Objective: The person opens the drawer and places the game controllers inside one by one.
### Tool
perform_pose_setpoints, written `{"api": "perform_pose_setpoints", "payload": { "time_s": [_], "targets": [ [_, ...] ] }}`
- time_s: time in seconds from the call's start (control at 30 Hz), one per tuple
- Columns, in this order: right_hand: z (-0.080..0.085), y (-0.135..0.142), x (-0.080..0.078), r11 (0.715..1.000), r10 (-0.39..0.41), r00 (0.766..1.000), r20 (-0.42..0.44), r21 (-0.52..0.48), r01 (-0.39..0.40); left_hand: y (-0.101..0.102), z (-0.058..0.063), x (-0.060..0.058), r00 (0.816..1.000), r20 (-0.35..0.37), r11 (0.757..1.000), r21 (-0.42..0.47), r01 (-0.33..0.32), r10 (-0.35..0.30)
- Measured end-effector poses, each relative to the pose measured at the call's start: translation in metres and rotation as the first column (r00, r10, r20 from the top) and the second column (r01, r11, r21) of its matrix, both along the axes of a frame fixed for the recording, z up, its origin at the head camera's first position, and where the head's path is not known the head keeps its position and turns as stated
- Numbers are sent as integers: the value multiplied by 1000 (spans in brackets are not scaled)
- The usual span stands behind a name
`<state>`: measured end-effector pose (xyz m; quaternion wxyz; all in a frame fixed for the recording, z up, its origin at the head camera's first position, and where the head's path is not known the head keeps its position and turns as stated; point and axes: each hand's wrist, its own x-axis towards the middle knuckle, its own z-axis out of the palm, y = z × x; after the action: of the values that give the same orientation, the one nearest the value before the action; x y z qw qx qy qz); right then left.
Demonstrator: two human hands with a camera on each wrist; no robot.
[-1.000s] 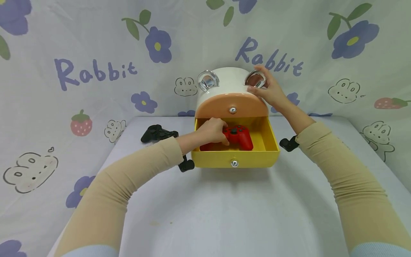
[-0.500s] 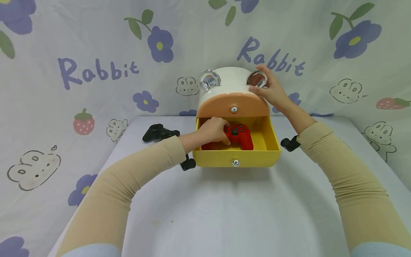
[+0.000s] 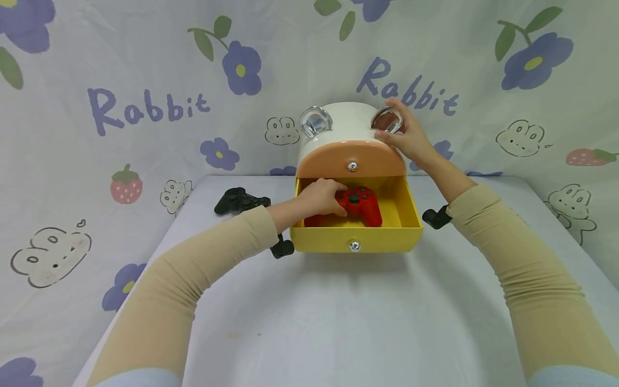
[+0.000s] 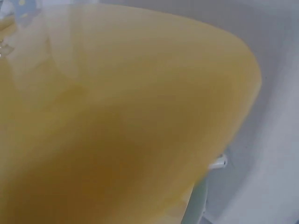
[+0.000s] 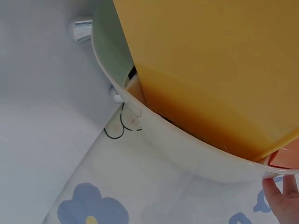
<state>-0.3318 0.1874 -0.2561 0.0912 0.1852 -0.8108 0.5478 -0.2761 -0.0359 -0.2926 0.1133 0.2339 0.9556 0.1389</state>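
Note:
My left hand (image 3: 321, 198) reaches into the pulled-out yellow drawer (image 3: 333, 239) and grips the left part of a red game controller (image 3: 368, 208). The controller's dark buttons and right grip show; its left side is partly covered by my fingers. My right hand (image 3: 411, 137) holds the right silver-rimmed ear (image 3: 395, 124) on top of a small white cabinet (image 3: 349, 121), thumb below and fingers above. In the right wrist view, fingertips (image 5: 273, 189) touch the cabinet's white shell. The yellow drawer wall (image 4: 140, 93) fills most of the left wrist view and hides my left hand.
A black game controller (image 3: 238, 200) lies on the white table left of the cabinet. Above the yellow drawer sits a closed orange drawer (image 3: 329, 161) with a silver knob. Right behind the cabinet hangs a patterned cloth (image 3: 159, 54). Black wrist cameras (image 3: 437, 217) sit near the drawer's sides.
Both hands keep their places on the red controller and the cabinet's ear. Only the head view has shifted slightly.

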Motion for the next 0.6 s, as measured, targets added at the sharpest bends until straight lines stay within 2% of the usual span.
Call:
{"api": "perform_pose_setpoints", "payload": {
  "time_s": [0.17,0.33,0.47,0.6],
  "targets": [
    [-2,0,-1,1000,5,1000,-4,7,-5,-4,4,4,1000,5,1000,25,10,-10],
    [-3,0,-2,1000,11,1000,-9,-2,-11,-13,13,16,999,-3,992,119,36,-36],
    [-2,0,-2,1000,11,1000,-4,-3,-11,-22,21,30,999,-16,970,238,54,-51],
    [-2,1,-1,1000,-1,1000,3,7,1,-32,27,46,1000,-15,939,343,21,-17]
  ]
}}
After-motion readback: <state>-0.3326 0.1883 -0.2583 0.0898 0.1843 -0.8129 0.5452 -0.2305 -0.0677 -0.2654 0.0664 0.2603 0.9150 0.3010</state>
